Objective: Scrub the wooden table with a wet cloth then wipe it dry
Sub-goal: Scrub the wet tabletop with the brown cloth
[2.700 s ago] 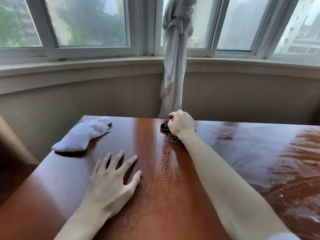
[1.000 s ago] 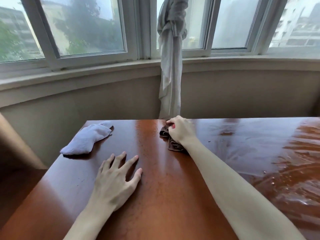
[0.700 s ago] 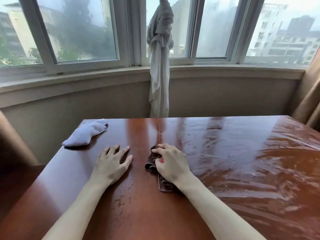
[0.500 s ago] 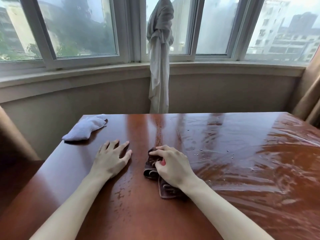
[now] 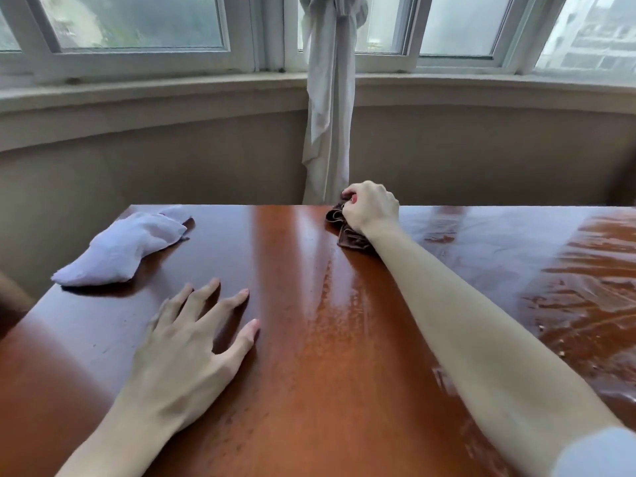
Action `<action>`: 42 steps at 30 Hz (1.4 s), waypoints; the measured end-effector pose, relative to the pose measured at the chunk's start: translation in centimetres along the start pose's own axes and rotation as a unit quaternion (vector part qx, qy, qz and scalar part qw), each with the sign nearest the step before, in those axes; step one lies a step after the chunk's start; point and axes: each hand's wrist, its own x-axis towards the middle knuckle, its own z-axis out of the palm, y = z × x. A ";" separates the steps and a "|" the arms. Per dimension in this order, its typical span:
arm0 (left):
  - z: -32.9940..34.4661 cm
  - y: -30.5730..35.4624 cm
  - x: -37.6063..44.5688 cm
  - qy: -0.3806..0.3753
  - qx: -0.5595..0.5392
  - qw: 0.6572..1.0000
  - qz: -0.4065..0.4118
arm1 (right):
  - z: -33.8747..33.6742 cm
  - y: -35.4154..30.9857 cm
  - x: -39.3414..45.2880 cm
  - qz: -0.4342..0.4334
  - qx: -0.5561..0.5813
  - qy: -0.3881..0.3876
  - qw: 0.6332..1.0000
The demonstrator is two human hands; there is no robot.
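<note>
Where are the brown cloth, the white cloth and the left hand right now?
brown cloth [image 5: 351,238]: head view, folded edge showing below the right hand.
white cloth [image 5: 124,246]: head view, middle of the bundle.
left hand [image 5: 186,352]: head view, back of the hand.

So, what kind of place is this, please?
Probably a room in a flat, by a bay window: a curved row of windows, a tied-up curtain, and a polished wooden table. Blurred buildings outside suggest a city.

Brown wet cloth [image 5: 347,232] bunched at far table [image 5: 309,356] edge, white cloth [image 5: 120,249] prob. dry, left
</note>
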 end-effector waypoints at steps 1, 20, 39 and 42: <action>0.1 0.0 0.0 0.001 0.000 1.000 -0.001 | 0.4 0.0 0.8 0.004 -0.002 -0.002 1.000; -2.8 4.1 1.5 -0.116 0.108 0.987 0.009 | -8.0 -3.3 -26.6 -0.142 0.038 -0.065 0.987; -0.7 4.4 2.4 -0.163 0.158 0.974 0.009 | 0.3 1.8 0.7 -0.031 -0.004 0.007 0.999; -0.7 4.5 2.5 -0.166 0.157 0.973 0.005 | 0.7 1.8 2.4 -0.013 -0.026 -0.013 1.000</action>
